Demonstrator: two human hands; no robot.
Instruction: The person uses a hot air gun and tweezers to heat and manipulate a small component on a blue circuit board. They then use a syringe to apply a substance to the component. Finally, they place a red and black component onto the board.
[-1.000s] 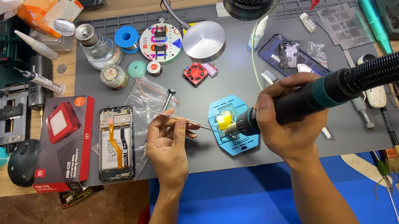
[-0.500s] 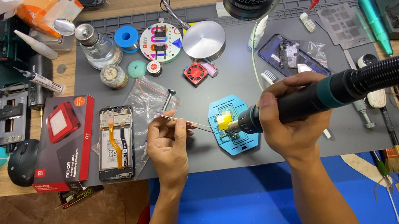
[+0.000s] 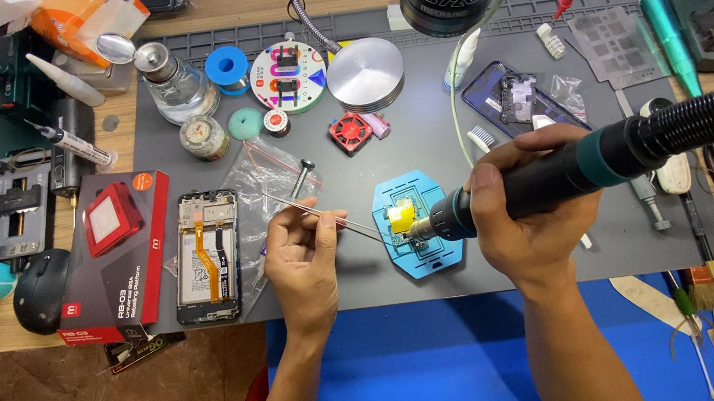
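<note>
Head view: my left hand [image 3: 304, 253] pinches slim tweezers [image 3: 322, 216], fingers closed tight, tips reaching the small board [image 3: 403, 218] clamped in the blue holder [image 3: 420, 256] on the grey mat [image 3: 423, 141]. My right hand [image 3: 524, 215] wraps fully round the hot-air handle [image 3: 556, 176], nozzle just beside that board.

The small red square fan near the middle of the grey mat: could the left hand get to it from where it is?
Probably yes: the small red square fan lies open beyond the left hand, though that hand holds thin metal tweezers.
</note>
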